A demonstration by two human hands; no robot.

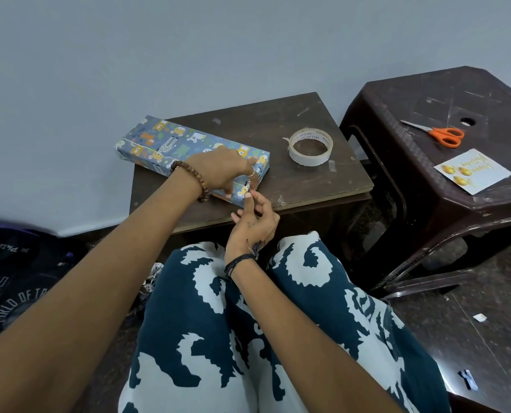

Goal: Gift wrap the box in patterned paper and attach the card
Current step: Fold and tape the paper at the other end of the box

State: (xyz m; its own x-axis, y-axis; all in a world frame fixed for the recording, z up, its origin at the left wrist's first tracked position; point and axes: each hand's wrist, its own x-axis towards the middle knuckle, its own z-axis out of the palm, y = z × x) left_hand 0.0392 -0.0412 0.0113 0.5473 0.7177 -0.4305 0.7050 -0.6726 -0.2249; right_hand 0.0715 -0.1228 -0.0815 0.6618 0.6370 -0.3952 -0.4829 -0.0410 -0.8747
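Here the left hand [221, 171] presses flat on the wrapped box [170, 144], nothing in its grip. The right hand [254, 219] fingertips pinch the end flap [248, 186]; crease it tight before taping.

Home room: scuffed wooden table [308, 186], plastic stool [427, 93].

The light is soft, even and rather dim, with a cool grey cast over the wall [188, 49]. Shadows are faint; the darkest area lies under the small wooden table [323, 186]. The dark plastic stool [427, 93] shows a dull sheen on its top and rim, and the floor [472, 338] has a pale reflection at lower right. The wide lens bends straight lines near the edges and stretches both forearms. The centre is sharp; the corners are slightly soft.
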